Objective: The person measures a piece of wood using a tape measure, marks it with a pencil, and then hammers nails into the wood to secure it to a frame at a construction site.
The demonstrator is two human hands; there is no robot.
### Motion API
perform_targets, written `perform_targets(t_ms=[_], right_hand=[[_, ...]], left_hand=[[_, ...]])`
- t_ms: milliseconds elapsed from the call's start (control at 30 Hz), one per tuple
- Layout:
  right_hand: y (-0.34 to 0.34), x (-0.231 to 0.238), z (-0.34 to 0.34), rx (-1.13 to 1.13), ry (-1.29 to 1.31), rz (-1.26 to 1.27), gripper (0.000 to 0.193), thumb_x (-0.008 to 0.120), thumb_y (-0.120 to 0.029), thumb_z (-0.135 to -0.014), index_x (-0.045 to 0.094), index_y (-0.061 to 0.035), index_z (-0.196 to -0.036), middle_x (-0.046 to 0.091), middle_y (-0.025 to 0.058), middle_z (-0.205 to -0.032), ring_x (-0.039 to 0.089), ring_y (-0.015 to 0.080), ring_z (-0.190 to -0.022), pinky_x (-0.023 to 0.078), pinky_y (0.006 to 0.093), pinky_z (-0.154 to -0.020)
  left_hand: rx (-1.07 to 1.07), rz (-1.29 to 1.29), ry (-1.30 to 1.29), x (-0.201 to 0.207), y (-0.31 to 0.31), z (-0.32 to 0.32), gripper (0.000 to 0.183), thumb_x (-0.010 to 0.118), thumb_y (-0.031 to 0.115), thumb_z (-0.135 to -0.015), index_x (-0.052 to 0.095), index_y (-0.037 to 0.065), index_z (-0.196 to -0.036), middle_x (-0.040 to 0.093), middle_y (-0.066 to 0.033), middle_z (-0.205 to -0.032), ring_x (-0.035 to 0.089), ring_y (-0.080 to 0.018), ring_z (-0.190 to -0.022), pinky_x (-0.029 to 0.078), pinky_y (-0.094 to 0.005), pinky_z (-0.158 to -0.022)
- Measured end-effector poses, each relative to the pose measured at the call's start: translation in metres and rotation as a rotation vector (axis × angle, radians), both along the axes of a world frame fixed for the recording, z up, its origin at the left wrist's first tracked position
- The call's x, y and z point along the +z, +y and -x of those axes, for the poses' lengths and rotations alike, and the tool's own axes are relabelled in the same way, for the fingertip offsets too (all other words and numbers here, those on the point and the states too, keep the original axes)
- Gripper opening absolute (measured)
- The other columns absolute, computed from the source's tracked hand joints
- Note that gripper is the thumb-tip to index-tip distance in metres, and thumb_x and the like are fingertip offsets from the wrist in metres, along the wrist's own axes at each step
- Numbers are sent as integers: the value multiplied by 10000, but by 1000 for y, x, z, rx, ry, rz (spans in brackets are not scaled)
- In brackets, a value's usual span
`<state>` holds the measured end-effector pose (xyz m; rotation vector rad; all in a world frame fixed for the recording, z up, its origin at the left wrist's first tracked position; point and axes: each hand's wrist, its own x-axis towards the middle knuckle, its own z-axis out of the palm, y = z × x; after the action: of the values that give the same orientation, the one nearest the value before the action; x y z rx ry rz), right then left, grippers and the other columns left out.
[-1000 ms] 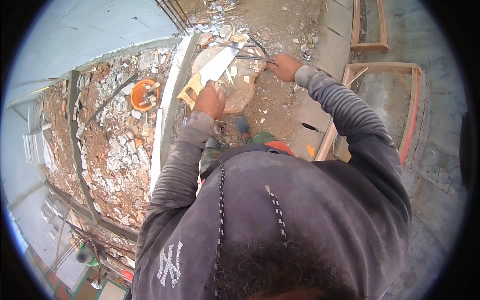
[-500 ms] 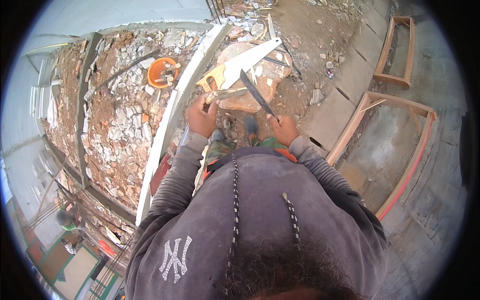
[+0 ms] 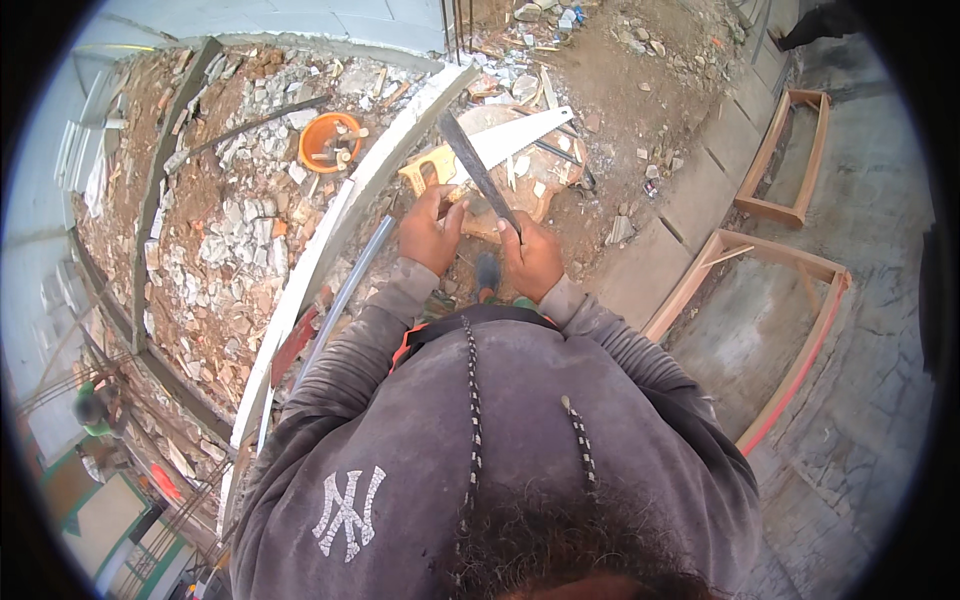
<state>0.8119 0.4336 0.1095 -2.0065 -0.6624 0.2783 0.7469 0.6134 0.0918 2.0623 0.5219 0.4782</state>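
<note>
My right hand (image 3: pixel 532 258) is closed round the lower end of a machete (image 3: pixel 474 165), whose long dark blade slants up and left. To its left, my left hand (image 3: pixel 432 232) has its fingers curled close to the blade. What those fingers hold, if anything, does not show clearly. Beyond both hands a handsaw (image 3: pixel 520 137) with a pale blade and yellowish wooden handle lies on a broad wooden stump (image 3: pixel 541 206). Wood chips are scattered over the stump, and the machete passes in front of part of the saw.
A pale low wall (image 3: pixel 330 222) runs along my left, with rubble (image 3: pixel 240 235) and an orange bucket (image 3: pixel 331 141) of wood bits beyond. A metal tube (image 3: pixel 352 277) lies near my left arm. Wooden frames (image 3: pixel 790 395) (image 3: pixel 772 208) lie right. Another person (image 3: pixel 92 405) is far left.
My right hand has moved left with the machete, bringing it close to my left hand. The piece of wood seen in my left hand no longer shows clearly. A dark figure appears at upper right.
</note>
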Motion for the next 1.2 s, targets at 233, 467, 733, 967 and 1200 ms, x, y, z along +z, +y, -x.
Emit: perform_targets(t_ms=[233,467,733,967,1200], right_hand=[[13,32,-5,-32,47,75,269,547,-254,-1053,642,-6,-1096,688,254,-890,672,470,-834,520,519,-719],[21,51,0,-114,-111,-173,278,543,-268,-1050,631,-5,-1059,702,249,-905,694,457,-842,541,523,-727],[14,-32,-12,50,92,265,314,539,-304,-1040,626,-3,-1036,702,262,-893,681,467,-809,518,539,-714],[-2,-29,-33,181,491,27,366,641,-349,-1011,706,7,-1067,655,191,-760,608,262,-670,475,405,-653],[10,-6,-8,2,183,268,298,594,-310,-1027,684,-30,-1070,693,233,-868,679,417,-792,516,489,-703]], left_hand=[[-13,-37,25,2,4,-4,292,761,173,-929,666,36,-1169,732,-177,-1014,759,-295,-890,579,-388,-752],[1,-39,-2,1,3,-4,304,765,180,-927,660,39,-1175,731,-182,-1017,760,-301,-909,579,-390,-754],[-39,-98,-6,-9,8,-9,276,753,165,-918,653,46,-1146,719,-181,-998,726,-363,-880,564,-434,-746],[-104,-138,-22,-5,3,-4,279,743,170,-926,636,53,-1155,707,-190,-1008,714,-376,-885,557,-446,-746],[-90,-150,22,5,6,-3,304,747,168,-939,630,38,-1188,716,-198,-1000,737,-339,-913,564,-423,-771]])
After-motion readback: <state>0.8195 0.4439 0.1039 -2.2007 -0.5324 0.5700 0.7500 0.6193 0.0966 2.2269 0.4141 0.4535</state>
